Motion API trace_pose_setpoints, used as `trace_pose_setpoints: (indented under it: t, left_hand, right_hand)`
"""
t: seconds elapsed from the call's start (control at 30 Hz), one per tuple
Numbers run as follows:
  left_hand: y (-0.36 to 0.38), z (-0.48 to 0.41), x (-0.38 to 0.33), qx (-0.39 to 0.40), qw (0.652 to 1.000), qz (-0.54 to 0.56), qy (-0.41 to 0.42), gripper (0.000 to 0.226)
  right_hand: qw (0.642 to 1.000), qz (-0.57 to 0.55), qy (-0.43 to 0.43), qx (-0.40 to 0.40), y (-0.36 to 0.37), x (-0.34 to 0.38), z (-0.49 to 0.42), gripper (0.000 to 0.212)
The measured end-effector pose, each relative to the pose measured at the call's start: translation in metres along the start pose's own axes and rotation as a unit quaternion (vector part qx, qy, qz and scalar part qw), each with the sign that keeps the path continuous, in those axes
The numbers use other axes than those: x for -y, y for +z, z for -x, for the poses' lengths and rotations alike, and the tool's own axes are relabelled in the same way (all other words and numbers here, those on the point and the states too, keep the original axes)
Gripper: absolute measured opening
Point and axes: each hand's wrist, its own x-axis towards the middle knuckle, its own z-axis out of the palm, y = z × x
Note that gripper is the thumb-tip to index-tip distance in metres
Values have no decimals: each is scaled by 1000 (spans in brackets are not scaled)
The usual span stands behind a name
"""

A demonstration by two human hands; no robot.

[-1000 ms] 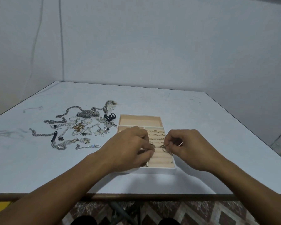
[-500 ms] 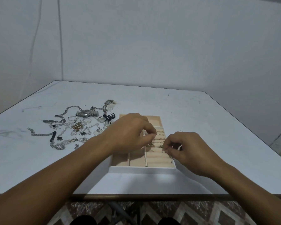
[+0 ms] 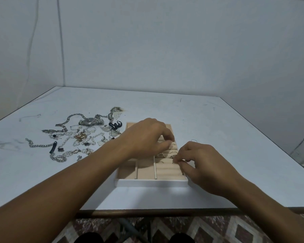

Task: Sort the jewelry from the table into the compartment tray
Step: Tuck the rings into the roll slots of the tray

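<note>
A white compartment tray (image 3: 151, 182) with beige lining lies near the table's front edge. Its right column holds ring rolls with several rings (image 3: 172, 150) set in them. My left hand (image 3: 147, 137) hovers over the tray's middle, fingertips pinched together above the ring rolls; whether it holds something is hidden. My right hand (image 3: 204, 163) rests at the tray's right edge, thumb and forefinger pinched on a small ring (image 3: 174, 156). A pile of loose jewelry (image 3: 77, 137) lies to the left of the tray, with chains, pearls and a silver watch (image 3: 90, 121).
The white table (image 3: 218, 123) stands against grey walls; its front edge (image 3: 147, 212) is close to me. A thin wire hoop (image 3: 194, 140) lies on the table just right of the tray. Patterned floor shows below.
My left hand has moved away from me, from the tray's near part to over its middle, uncovering the near compartments. My right hand stayed at the tray's right edge, shifting slightly.
</note>
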Motion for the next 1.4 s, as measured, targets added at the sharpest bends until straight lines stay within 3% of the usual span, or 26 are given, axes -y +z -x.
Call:
trace_pose_setpoints:
  t: [0.37,0.53,0.7,0.87,1.2,1.4]
  left_hand:
    - [18,-39,-1,43,999,-14,1,24]
    - [28,-70,-6,88,996,-28,-10,27]
    - [47,-94,-13,124,991,-35,-22,32]
    - [66,-108,-17,133,989,-56,-29,35]
    - [69,-121,-18,145,987,-55,-32,15]
    - [71,-125,-20,157,985,-63,-25,16]
  right_hand:
    - [999,42,-18,-16,12,-5,7,31]
    - [993,-84,63,-48,1,-19,4,29]
    - [978,-110,154,-89,-7,-53,-6,25]
    - [971,-81,216,-66,4,-76,-18,6]
    - [975,-36,215,-54,12,-79,-32,12]
    - [970,-59,236,-26,8,-78,-33,12]
